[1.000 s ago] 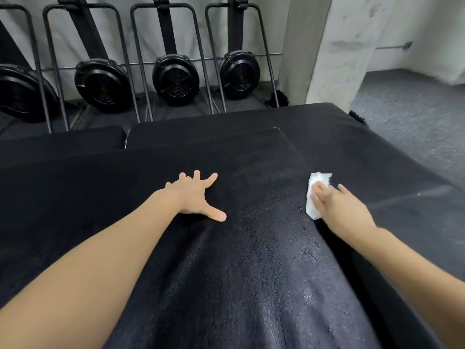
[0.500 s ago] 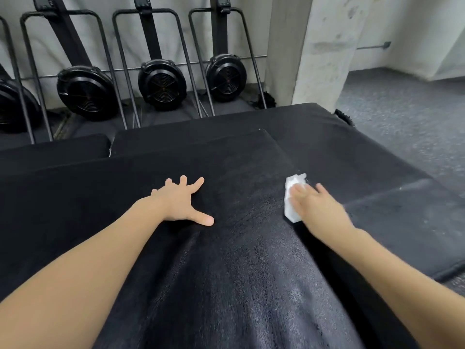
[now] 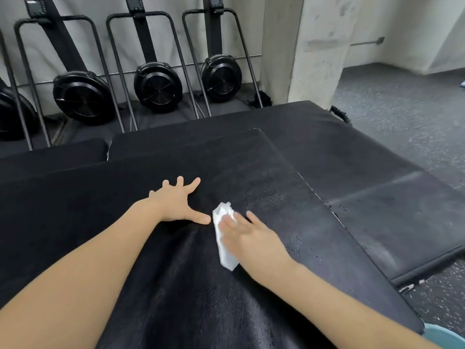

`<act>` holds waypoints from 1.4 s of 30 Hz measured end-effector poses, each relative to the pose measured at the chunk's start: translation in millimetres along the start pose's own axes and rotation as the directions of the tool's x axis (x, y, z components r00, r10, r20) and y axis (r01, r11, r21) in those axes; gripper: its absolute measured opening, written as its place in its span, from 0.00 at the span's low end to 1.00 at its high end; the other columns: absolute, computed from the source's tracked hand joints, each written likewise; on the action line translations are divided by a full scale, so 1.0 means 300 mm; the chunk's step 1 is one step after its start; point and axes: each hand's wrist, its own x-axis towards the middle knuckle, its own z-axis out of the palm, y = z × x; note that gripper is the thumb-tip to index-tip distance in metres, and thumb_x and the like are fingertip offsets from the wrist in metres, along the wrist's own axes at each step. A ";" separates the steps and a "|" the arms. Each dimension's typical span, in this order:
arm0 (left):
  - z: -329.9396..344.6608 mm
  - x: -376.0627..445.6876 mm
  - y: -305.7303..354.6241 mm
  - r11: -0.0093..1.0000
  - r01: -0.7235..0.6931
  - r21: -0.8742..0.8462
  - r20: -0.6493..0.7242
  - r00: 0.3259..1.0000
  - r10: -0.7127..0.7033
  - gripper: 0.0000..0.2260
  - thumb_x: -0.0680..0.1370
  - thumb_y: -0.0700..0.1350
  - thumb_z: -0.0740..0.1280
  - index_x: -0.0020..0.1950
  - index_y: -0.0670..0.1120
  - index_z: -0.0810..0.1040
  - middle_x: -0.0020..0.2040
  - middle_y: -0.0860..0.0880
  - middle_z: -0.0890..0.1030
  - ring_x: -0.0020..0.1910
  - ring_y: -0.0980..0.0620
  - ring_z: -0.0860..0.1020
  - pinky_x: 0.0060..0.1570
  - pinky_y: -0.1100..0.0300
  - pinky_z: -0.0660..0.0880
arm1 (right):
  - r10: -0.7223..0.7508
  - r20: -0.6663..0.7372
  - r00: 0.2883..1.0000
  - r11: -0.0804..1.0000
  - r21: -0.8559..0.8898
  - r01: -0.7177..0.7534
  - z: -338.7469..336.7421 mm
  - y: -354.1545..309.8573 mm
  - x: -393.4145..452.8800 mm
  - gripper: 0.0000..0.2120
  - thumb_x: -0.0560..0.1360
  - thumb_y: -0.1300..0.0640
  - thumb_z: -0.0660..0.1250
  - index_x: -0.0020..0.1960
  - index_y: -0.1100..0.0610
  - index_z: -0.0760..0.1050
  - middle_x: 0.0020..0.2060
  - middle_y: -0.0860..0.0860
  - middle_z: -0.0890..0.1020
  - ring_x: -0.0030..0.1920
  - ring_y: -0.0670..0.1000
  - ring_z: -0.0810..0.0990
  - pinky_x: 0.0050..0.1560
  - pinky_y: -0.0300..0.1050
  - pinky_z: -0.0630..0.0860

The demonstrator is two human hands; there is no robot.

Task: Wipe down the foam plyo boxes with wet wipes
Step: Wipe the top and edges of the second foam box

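Pressing wet wipe (image 3: 224, 241) flat under right hand (image 3: 247, 234); left hand (image 3: 176, 205) spread just beside (thumb near wipe). Risk: your strokes skip box top (image 3: 264, 172) patch under left palm.

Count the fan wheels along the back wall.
4. Three in full: fan wheel, next, rightmost beside the pillar. A fourth is cut by the left edge; more may lie beyond.

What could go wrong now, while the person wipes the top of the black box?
1. The right hand presses the wet wipe right beside the left hand thumb, so the stroke may bump it.
2. The top foam box already shines wet; the flat left hand might slip.
3. The wipe is bunched, so it may leave streaks.
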 end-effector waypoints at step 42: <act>0.170 -0.366 0.117 0.999 -0.041 0.012 0.057 0.998 0.041 0.57 0.65 0.70 0.75 0.81 0.63 0.40 0.80 0.42 0.49 0.75 0.34 0.55 0.68 0.35 0.68 | 0.379 0.064 0.923 0.925 -0.004 -0.380 -0.135 0.109 -0.220 0.15 0.76 0.61 0.55 0.62 0.58 0.71 0.50 0.53 0.77 0.46 0.58 0.77 0.41 0.47 0.71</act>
